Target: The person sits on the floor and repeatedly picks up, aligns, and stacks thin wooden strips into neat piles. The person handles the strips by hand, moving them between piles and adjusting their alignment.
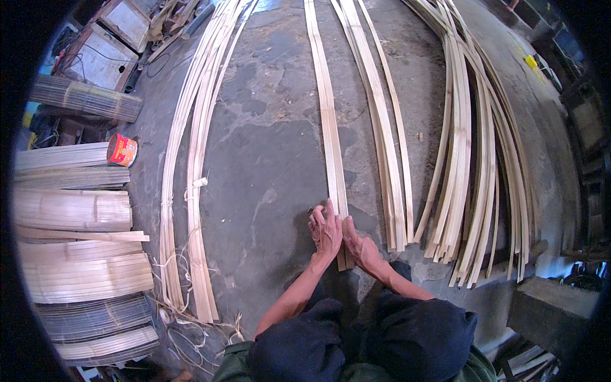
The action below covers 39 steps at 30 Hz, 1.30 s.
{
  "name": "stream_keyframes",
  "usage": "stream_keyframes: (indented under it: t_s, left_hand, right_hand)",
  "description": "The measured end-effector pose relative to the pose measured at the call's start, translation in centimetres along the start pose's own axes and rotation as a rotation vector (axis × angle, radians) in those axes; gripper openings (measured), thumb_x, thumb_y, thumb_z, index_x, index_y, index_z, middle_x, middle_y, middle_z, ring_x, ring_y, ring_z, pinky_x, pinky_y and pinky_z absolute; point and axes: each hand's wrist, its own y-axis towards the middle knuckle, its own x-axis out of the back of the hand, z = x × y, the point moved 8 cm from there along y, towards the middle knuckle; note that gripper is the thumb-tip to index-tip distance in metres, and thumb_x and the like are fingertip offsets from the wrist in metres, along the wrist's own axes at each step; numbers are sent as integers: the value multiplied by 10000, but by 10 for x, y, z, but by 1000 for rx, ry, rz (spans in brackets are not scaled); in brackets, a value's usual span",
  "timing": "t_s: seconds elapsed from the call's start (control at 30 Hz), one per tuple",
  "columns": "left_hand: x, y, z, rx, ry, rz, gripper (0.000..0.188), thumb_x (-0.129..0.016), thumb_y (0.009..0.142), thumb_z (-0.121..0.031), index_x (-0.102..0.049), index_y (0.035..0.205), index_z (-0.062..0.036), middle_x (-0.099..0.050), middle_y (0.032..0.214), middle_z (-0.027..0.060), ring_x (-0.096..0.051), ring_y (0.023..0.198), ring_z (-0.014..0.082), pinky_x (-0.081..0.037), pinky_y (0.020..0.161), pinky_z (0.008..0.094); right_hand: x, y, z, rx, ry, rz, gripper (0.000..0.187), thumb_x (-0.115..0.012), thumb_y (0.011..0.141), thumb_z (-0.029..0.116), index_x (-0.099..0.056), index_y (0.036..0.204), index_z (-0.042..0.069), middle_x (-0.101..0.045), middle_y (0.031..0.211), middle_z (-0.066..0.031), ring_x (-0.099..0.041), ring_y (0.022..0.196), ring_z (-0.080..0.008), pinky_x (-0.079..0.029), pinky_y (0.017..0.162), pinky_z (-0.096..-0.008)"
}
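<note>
A narrow row of long, pale bamboo strips (pixel 330 127) runs away from me along the floor, its near end lying between my knees. My left hand (pixel 326 234) rests at the left edge of these strips. Its thumb points forward along them, while the bent fingers stand apart on the left. From the other side, my right hand (pixel 364 251) is closed at the right edge with its thumb against the strips. Its remaining fingers are mostly hidden. Just to the right lies another bundle of strips (pixel 382 140).
Tied strip bundles (pixel 200 254) lie to the left, with loose cord near their ends. A large fanned pile (pixel 455 159) is on the right. Rolled slat mats (pixel 89 270) and a red tin (pixel 121 150) line the left side. A block (pixel 557 309) stands at lower right.
</note>
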Motion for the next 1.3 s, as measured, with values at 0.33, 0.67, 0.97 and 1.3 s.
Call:
stream_keyframes:
  t_s: [0.33,0.67,0.97,1.3]
  left_hand:
    - [-16,0,-20,-284,179,139,542,-451,982,-255,-341,1486,-87,-272,1560,120,-246,1422,388,-191,1141,577]
    - [-20,-3,-25,-350,108,149,533,-408,1004,-244,-319,1482,-26,-261,1571,113,-210,1463,288,-131,1175,535]
    - [-17,-3,-26,-346,77,140,525,-429,994,-242,-353,1468,-31,-307,1552,108,-251,1454,254,-151,1175,523]
    - [-17,-1,-26,-337,50,117,515,-445,993,-269,-385,1462,-66,-322,1549,73,-264,1448,218,-165,1177,497]
  right_hand:
    - [127,-21,12,27,-309,-607,598,-603,907,324,-396,1438,144,-623,957,-198,-610,842,-392,-508,691,-490]
    - [159,-18,-46,-38,-170,-665,344,-625,866,200,-575,1186,84,-588,1062,-184,-605,953,-385,-509,786,-463]
    - [151,-17,-64,-48,-77,-675,499,-656,871,223,-507,1313,44,-626,1042,-232,-627,937,-415,-518,791,-474]
    - [160,-24,-65,-148,573,-559,345,-512,999,300,-573,1116,-19,-630,740,-63,-597,615,-142,-497,579,-284]
